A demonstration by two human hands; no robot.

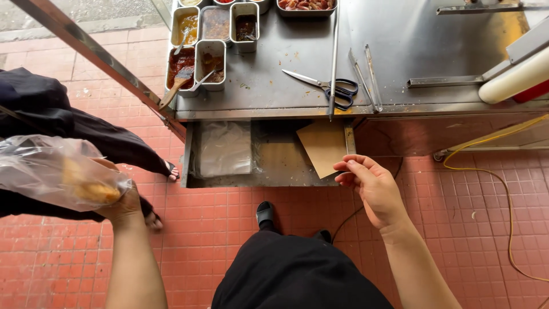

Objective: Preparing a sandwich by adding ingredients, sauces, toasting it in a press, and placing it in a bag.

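Clear plastic bag [54,169], crumpled, yellow-orange food inside, gripped in left hand [123,206].

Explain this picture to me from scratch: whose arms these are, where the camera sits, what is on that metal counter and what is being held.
There is no machine here. The camera sits on a person's head and looks down, so the two bare arms are that person's own.

The left hand holds a clear plastic bag with something yellowish inside. The right hand is open and empty, close to a brown paper bag lying in an open metal drawer, which also holds clear plastic bags.

Above is a steel counter with metal sauce tubs, scissors, tongs and a long metal rod.

On the red tiled floor a yellow cable runs. At left, another person's dark clothing and sandalled foot show.
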